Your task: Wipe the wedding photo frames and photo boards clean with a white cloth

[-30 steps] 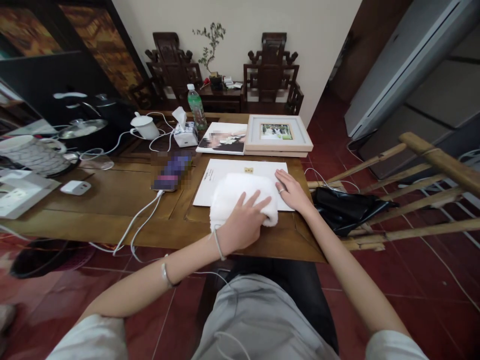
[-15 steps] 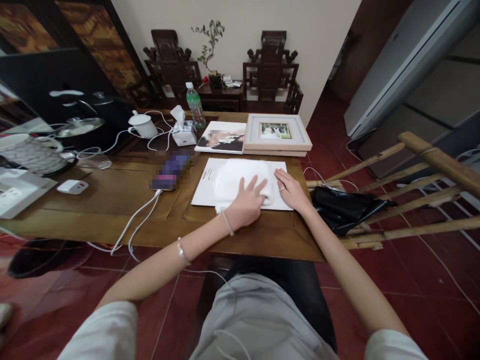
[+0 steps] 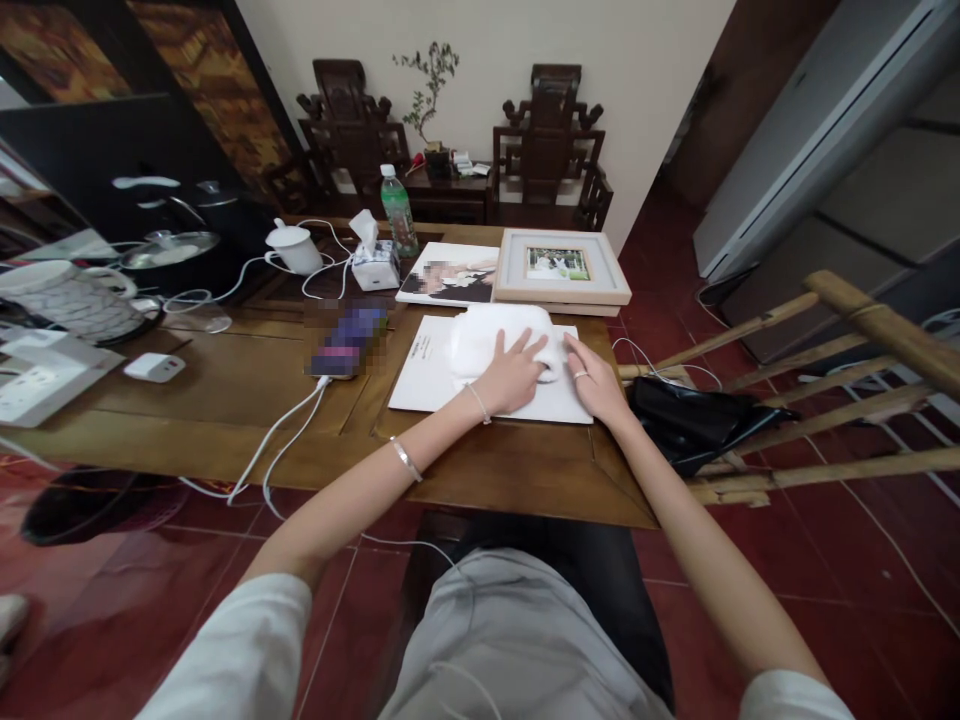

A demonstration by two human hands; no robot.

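Note:
A folded white cloth (image 3: 480,335) lies on a flat white board (image 3: 420,385) near the table's front edge. My left hand (image 3: 514,370) presses flat on the cloth with its fingers spread. At the board's right edge rests my right hand (image 3: 596,380), fingers stretched out and touching the board; a ring shows on one finger. Small dark print runs along the board's left side. Part of the cloth is hidden under my left hand.
Behind the board lie a photo print (image 3: 450,275) and a framed picture (image 3: 559,265). A charging phone (image 3: 349,340), tissue box (image 3: 375,265), green-labelled bottle (image 3: 399,212) and lidded cup (image 3: 292,248) stand leftward. A bamboo chair (image 3: 847,400) stands at right.
My left hand has slid the cloth a little away from me and to the right over the board. My right hand stays at the board's right edge. The view has shifted slightly.

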